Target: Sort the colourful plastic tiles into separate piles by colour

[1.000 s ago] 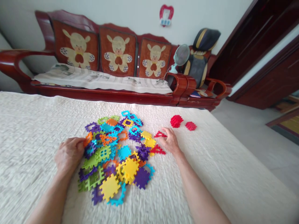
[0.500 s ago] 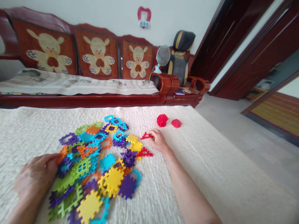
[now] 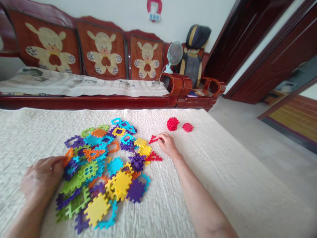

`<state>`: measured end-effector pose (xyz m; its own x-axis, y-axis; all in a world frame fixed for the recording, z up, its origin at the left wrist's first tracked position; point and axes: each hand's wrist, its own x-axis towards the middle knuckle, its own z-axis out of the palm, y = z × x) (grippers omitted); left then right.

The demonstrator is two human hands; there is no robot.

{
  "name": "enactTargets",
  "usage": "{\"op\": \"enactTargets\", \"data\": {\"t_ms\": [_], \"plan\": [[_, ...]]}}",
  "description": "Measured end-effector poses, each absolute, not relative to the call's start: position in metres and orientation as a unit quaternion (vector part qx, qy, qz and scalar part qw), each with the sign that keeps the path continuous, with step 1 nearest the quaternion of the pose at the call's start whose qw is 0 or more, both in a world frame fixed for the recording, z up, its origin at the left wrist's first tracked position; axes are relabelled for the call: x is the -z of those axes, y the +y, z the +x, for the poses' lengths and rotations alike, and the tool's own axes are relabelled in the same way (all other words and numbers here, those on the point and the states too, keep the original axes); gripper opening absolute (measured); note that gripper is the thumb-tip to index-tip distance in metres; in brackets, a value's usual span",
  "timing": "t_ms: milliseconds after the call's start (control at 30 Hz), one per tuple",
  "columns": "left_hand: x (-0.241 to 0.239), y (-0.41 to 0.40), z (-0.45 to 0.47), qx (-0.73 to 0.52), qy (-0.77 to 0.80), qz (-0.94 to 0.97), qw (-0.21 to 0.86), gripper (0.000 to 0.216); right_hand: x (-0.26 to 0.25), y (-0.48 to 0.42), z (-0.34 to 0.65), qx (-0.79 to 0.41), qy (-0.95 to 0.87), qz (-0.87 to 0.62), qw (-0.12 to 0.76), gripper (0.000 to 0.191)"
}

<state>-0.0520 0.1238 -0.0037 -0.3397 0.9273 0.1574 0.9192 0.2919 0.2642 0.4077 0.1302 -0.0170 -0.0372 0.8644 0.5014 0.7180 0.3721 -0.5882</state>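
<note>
My right hand [image 3: 167, 144] pinches a red triangular interlocking piece [image 3: 152, 139] by its right end, just above the cloth. Below it lies a second red triangular piece [image 3: 154, 156], against the edge of a spread-out pile. At the pile's left side, the fingertips of my left hand [image 3: 44, 175] are closed on an orange interlocking piece [image 3: 68, 156]; its far part leans over the pile. Yellow square pieces [image 3: 122, 183], a purple square [image 3: 136, 190], green pieces [image 3: 88, 170] and blue pieces [image 3: 115, 165] overlap between my hands.
A stack of red pieces [image 3: 172, 124] and a smaller red stack [image 3: 188, 127] sit beyond my right hand. The table wears a cream textured cloth [image 3: 223, 185]. Behind it stand a wooden sofa [image 3: 99, 103] with bear cushions and a small fan [image 3: 174, 53].
The view has tipped slightly downward. The red triangular piece in my right hand has turned a little, its free end angled lower. My left hand keeps its place at the orange piece.
</note>
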Motion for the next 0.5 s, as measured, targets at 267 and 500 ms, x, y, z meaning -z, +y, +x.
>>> {"op": "enactTargets", "data": {"t_ms": [267,500], "plan": [[-0.002,0.123,-0.044,-0.139,0.81,0.57,0.006,0.046,0.015,0.128,0.407,-0.082,-0.7,-0.543,0.456,0.025],[0.002,0.126,-0.046,-0.139,0.808,0.573,-0.001,0.043,0.012,0.097,0.4,-0.092,-0.688,-0.562,0.45,0.023]]}}
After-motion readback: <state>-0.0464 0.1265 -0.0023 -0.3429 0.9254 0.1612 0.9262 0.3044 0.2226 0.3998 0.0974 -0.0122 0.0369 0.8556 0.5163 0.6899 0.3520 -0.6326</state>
